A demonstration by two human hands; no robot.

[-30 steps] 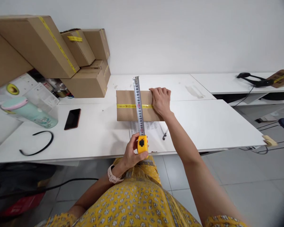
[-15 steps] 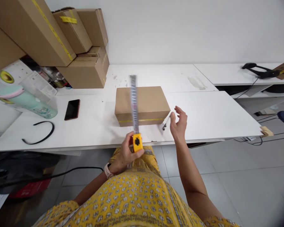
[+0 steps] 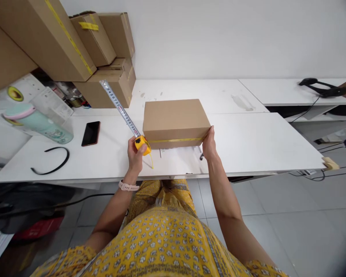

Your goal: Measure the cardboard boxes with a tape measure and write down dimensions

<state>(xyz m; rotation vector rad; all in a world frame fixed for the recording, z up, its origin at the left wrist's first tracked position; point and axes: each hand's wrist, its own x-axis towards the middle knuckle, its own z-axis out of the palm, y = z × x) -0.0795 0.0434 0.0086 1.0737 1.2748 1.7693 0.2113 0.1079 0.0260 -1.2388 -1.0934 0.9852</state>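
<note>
Yellow tape measure (image 3: 142,145), just left of frame centre, left hand (image 3: 135,157) on it: fingers clamped round the case, thumb on the near side. Metal blade (image 3: 121,111) is out, slanting to the upper left, digits facing up; a thin yellow strap (image 3: 151,161) dangles from the case. Right hand (image 3: 209,145): fingers against the right end of a cardboard box (image 3: 175,117), at its near corner; mostly hidden there, can't tell if they grip or just touch. Box sits mid-frame on the white surface (image 3: 262,142), long side toward the person, yellow printed tape along the near face. Tape case is just beside the box's near left corner; can't tell if they touch. Printed paper (image 3: 178,152) shows along the box's near edge, small dark-tipped item (image 3: 201,156) by the right wrist, too small to name.

Pale pink watch band (image 3: 128,186) on the left wrist, yellow floral clothing (image 3: 161,242) at bottom centre. Left of frame: phone (image 3: 90,133) lying flat, black curved band (image 3: 66,157) nearer the edge, mint tumbler (image 3: 43,125) tilted in view. Upper left: stacked cartons (image 3: 117,34). Far right: black stand-like item (image 3: 323,87) on a second white table (image 3: 279,90).
</note>
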